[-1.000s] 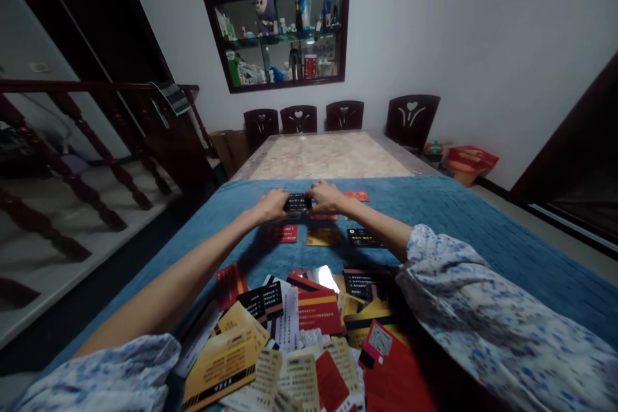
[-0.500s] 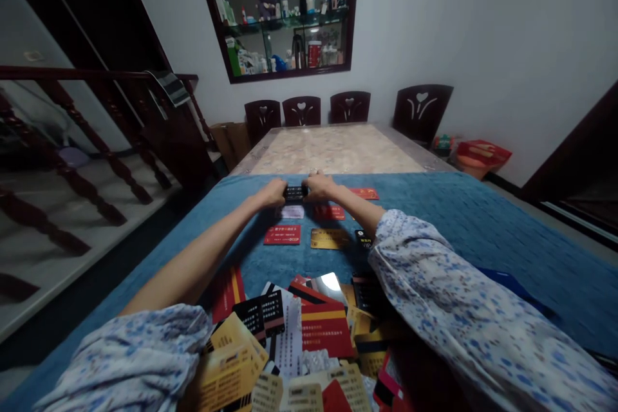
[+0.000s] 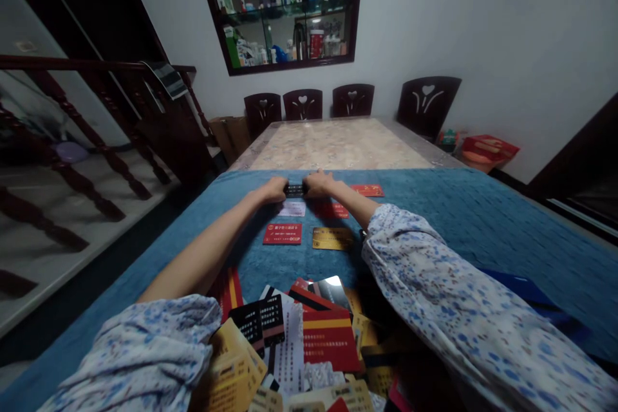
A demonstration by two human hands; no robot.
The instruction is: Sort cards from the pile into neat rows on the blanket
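Far out on the blue cloth, a black card [image 3: 295, 190] lies between my two hands. My left hand [image 3: 275, 189] pinches its left end, and my right hand [image 3: 316, 184] has its fingers closed on the right end. Just below sit a whitish card [image 3: 291, 208] and a red card [image 3: 333, 209], the latter partly behind my right wrist. Nearer are another red card [image 3: 282, 234] and a gold card [image 3: 332, 238]. An orange-red card [image 3: 367, 190] rests right of my right hand. A loose heap of cards [image 3: 328, 338] fills the near edge.
The blue cloth [image 3: 473, 219] covers the near part of a long table [image 3: 338, 141]. A dark blue item [image 3: 526, 293] lies at the right. Chairs [image 3: 352, 100] stand behind the table, and a wooden railing [image 3: 72, 141] runs along the left.
The view has shifted slightly. Both hands stay at the black card, which appears a little flatter between them. My right sleeve now hides the black and gold VIP card.
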